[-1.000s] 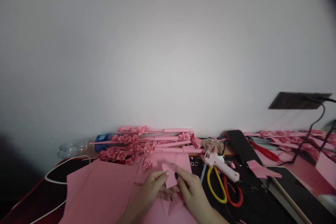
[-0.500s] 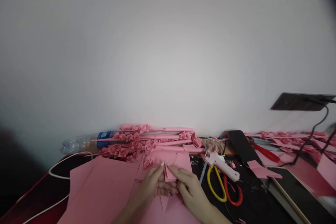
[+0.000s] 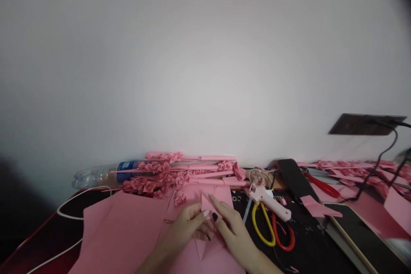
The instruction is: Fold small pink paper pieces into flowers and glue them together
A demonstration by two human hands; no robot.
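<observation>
A small folded piece of pink paper (image 3: 207, 204) stands between my two hands, above larger pink sheets (image 3: 125, 227). My left hand (image 3: 188, 227) grips its lower left part, thumb in front and fingers curled behind. My right hand (image 3: 229, 224) holds the right side, with the thumb at the lower edge and the index finger stretched along the upper side. A pointed pink paper strip (image 3: 201, 249) shows below the hands. Just beyond them lies a small pink paper flower (image 3: 180, 198). My fingers hide part of the folded piece.
Pink paper flowers on stems (image 3: 173, 177) lie along the wall beside a plastic bottle (image 3: 96, 175). On the right are a pale glue gun (image 3: 269, 203), scissors with yellow and red handles (image 3: 283, 233), a phone-like dark slab (image 3: 369, 235) and a wall socket (image 3: 366, 124).
My right thumb has risen to the front of the folded paper and the index finger has straightened along it. My left thumb has slid down. The view has shifted slightly.
</observation>
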